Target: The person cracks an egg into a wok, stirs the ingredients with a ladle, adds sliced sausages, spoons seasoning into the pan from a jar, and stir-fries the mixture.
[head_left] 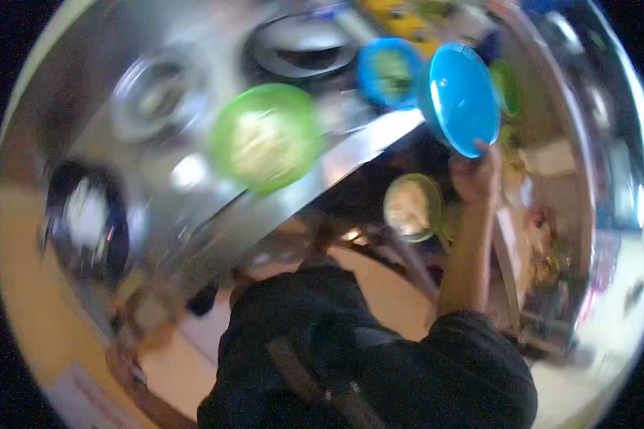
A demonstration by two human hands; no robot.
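My right hand [476,173] grips the rim of a bright blue bowl [466,104], which is tilted and shows a smooth inner wall with nothing visible in it. Just left of it stands a second blue bowl [368,70] with green contents. Below my right hand is a greenish round container [434,204] holding something pale. Down at the lower left, my left hand [126,363] hangs apart from the bowls near the counter's left end. Its fingers are dark and smeared, so what they touch cannot be made out.
A metal counter [293,204] bears a green bowl [225,136] of pale food, a shiny round vessel [127,118], a dark pan [261,53] and a black pan [114,247] with something white. Cluttered shelving [551,157] runs along the right.
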